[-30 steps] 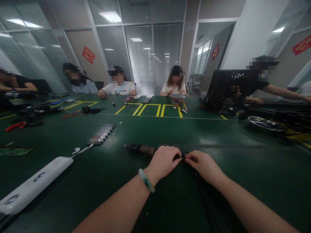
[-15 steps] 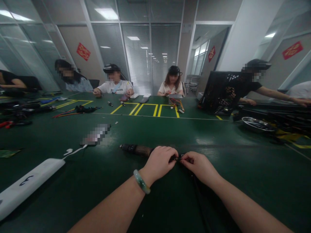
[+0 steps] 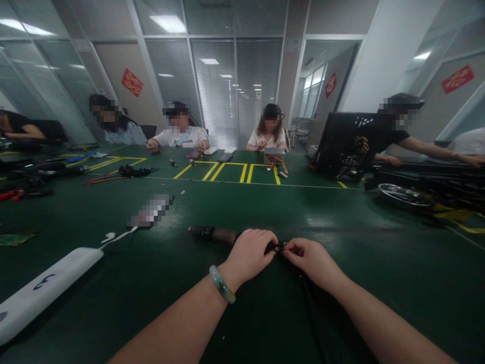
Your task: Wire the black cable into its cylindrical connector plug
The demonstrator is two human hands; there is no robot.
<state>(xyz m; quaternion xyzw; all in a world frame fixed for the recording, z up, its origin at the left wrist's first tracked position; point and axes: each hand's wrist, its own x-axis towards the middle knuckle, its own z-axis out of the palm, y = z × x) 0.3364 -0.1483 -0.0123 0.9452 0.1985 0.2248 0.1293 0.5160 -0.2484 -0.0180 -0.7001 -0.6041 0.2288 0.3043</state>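
I watch the left hand curl around the rear of a dark, cylindrical tool on the green tabletop; the right hand pinches a small dark part there. I judge the tool stiff, weighty, best held mid-barrel.

Field tally, we count: one dark tool, one bangle, one white power strip, three red wall signs.

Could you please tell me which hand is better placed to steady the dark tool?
Probably the left hand: it wraps over the dark tool, while the right hand has only its fingertips near one end.
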